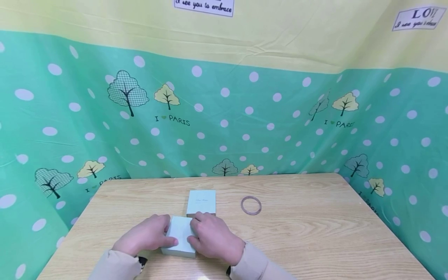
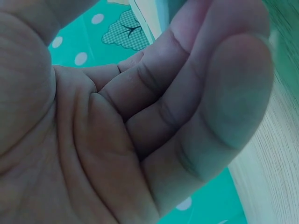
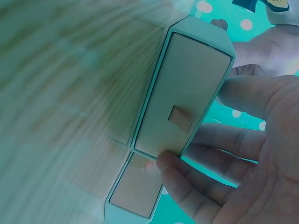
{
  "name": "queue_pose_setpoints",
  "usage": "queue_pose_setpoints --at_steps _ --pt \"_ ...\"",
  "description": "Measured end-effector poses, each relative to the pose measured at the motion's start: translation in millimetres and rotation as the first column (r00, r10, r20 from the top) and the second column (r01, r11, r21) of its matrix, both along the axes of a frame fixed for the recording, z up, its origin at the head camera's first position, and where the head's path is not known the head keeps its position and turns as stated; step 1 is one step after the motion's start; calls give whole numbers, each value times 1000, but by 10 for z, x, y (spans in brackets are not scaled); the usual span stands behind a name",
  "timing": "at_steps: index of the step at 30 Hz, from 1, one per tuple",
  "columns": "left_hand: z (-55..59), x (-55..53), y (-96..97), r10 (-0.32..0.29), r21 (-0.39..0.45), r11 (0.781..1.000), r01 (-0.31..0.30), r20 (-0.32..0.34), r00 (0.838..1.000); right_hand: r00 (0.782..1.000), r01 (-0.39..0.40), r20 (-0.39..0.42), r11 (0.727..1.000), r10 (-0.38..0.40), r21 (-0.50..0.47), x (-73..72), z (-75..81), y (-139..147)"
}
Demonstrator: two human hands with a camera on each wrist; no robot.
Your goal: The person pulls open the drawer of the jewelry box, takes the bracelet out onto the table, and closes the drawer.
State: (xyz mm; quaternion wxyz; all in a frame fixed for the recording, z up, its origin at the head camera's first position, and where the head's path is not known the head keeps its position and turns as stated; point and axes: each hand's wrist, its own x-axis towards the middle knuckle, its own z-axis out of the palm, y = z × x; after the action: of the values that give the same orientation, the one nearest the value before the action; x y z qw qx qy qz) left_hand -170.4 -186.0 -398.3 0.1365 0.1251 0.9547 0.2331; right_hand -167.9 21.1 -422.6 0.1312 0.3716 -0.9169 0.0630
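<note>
Box (image 1: 182, 233) gripped by half-curled left hand (image 1: 148, 233) and right hand (image 1: 214, 235); tab (image 3: 180, 119) only in right wrist view.

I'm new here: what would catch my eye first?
Probably the bright, dotted curtain behind the table, printed with trees. Next, the left hand and right hand gripping a pale box, with a second box just beyond it. A mauve ring lies to their right.

Left hand (image 1: 145, 234), right hand (image 1: 216, 236) partly hide front box (image 1: 181, 230); print (image 1: 202, 200) on rear box (image 1: 202, 207) too small to read. Sleeves (image 1: 117, 267) cut by head view's bottom edge. Tabletop (image 3: 70, 93) blurred in right wrist view.
</note>
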Motion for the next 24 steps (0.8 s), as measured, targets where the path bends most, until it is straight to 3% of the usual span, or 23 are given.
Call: queue_pose_setpoints --at_steps 24 --pt "-21 31 72 -36 11 999 36 -35 999 1000 9 29 1000 -9 3 21 24 82"
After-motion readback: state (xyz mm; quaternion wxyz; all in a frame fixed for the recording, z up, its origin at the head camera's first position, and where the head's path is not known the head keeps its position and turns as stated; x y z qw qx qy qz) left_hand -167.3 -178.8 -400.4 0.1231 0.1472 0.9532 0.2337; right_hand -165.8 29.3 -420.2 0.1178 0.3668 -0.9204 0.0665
